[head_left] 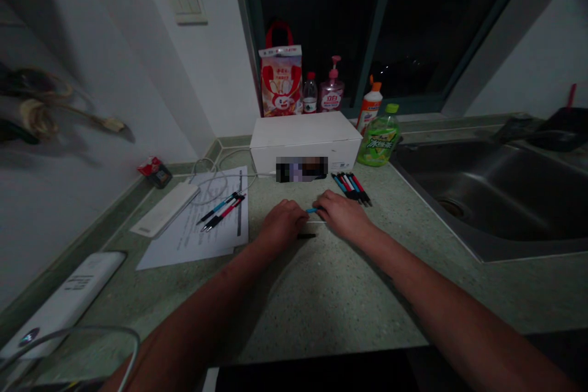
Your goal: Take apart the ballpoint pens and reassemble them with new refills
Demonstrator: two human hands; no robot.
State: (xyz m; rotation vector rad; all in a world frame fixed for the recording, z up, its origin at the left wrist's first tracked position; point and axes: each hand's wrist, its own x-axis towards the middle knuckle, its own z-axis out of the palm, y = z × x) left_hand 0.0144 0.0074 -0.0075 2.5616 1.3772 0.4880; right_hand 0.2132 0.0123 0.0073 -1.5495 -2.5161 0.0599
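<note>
My left hand (287,220) and my right hand (337,211) meet over the middle of the counter, fingers closed on opposite ends of a blue pen barrel (312,210). Only the short blue middle part shows; the ends are hidden by the fingers. Just below my left hand, a thin black piece (307,236) lies on the counter, too dark to name. A row of several click pens (351,188), with red, blue, white and black parts, lies beyond my right hand. Farther left, several more pens (223,211) rest on a printed sheet (184,248).
A white box (303,131) stands at the back, with a phone-like object (301,169), blurred out, before it. Green (380,138) and orange-capped bottles (370,107) stand beside the sink (496,196). At left are a white flat case (168,208), a power strip (68,297) and cables.
</note>
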